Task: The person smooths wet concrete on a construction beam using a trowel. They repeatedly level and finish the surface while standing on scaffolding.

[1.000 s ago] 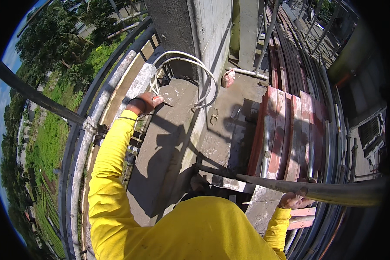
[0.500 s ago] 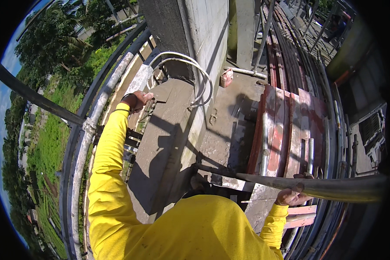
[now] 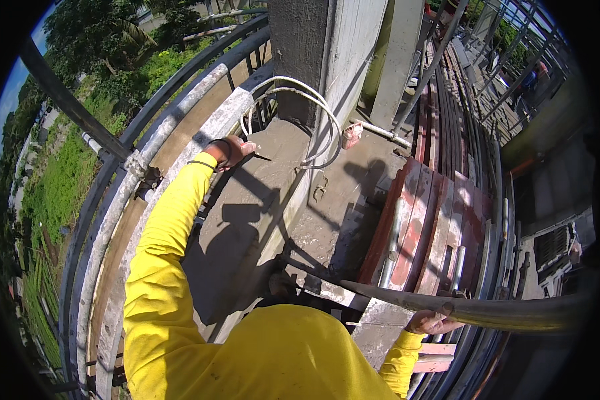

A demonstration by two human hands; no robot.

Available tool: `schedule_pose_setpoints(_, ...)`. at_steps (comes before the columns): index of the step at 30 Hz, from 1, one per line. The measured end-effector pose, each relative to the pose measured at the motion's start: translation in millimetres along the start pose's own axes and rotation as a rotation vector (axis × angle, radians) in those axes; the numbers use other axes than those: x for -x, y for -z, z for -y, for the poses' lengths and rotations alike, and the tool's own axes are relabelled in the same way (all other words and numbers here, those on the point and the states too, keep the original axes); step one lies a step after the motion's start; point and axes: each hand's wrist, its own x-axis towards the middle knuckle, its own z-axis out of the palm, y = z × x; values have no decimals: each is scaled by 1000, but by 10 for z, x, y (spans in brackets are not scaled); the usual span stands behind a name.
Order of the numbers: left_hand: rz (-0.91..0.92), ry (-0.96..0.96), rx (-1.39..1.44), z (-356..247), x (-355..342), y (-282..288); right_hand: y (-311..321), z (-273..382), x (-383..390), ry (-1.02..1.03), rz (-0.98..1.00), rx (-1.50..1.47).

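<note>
Reaching over a grey ledge, one hand braced on a pole

Left hand [image 3: 230, 152], left of upper center of the frame: fingers curled, thumb toward the ledge [image 3: 277, 152]. Thin dark point pokes out beside the fingertips; tool edge or shadow, cannot tell, so the grip is unclear. Right hand [image 3: 433, 322], lower right of the frame: wrapped around a metal pole [image 3: 507, 313] running to the right edge. The ledge sits at center-left, beneath the column [image 3: 300, 60].

Doing this reach well, my judgement: keep the right hand firm on the pole as counterweight, lean from the trunk, keep the left wrist low and level with the ledge, pressure light and even. The white hose loops [image 3: 330, 123] hang close by; the left hand could snag them. The person's head shadow falls over the ledge, so flaws there may be hard to spot.

Surface: ledge grey, damp-looking, smooth in sun, rougher near the column base. Floor [image 3: 330, 227] right of it is grey, stained, gritty, with a bent metal hook [image 3: 321, 190] and, farther up, a red-and-white container [image 3: 352, 137].

Room: outdoor building site, hard sun. Scaffold pipe [image 3: 170, 120] at left with greenery [image 3: 40, 227] beyond; red-stained planks [image 3: 420, 223] stacked right of center.
</note>
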Motion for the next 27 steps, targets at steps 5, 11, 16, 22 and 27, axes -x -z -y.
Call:
schedule_pose_setpoints(5,153,174,-123,-312,-5,199,177,-150,45,-10,5,44)
schedule_pose_setpoints(11,306,211,164,44,-143,55,69,-49,114,-74,-27,74)
schedule_pose_setpoints(16,356,229,373,-511,589,284,-9,87,40,-68,9,104)
schedule_pose_setpoints(22,205,244,791,-431,391,74,-24,59,81,-83,-47,48)
schedule_pose_setpoints(27,238,313,852,-599,303,-68,33,-34,110,-81,-61,28)
